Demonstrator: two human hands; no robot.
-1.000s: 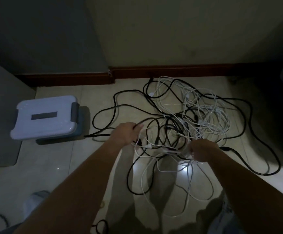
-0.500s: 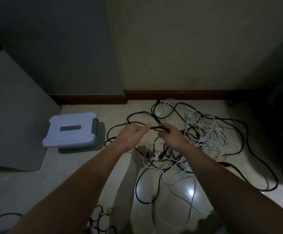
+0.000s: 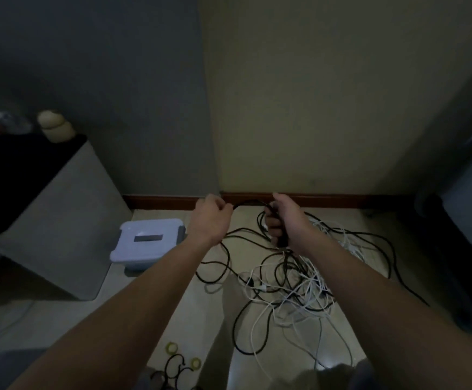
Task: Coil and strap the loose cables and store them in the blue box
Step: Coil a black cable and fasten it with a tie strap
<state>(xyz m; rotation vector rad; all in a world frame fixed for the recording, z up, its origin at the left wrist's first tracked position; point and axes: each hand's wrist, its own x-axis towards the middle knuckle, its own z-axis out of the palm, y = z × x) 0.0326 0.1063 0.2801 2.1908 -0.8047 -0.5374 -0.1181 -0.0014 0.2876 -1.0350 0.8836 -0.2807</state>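
**A:** Nearest your feet sit 2 small yellow-green tape rolls (image 3: 172, 347) and some thin black looped straps (image 3: 177, 367) on the pale tiled floor (image 3: 172, 311). Beyond them, what do you have?

**B:** The tangled heap of black and white loose cables (image 3: 293, 288), spread to your right. Left of it, against the grey cabinet (image 3: 68, 235), stands the blue plastic box with its pale lid (image 3: 149, 239) shut.

**A:** And your hands?

**B:** Both raised over the far edge of the heap. Your left hand (image 3: 212, 218) is curled closed, pinching 1 thick black rubber cable (image 3: 247, 203). Your right hand (image 3: 286, 220) is wrapped in a fist around the same cable, and its length trails down into the pile.

**A:** What could go wrong?

**B:** That cable appears threaded through the white ones. If you pull hard, you may tighten knots or drag the whole heap along. Coiling before it runs free would probably trap other strands in your loops. The lid is closed too, so you will need a free hand later.
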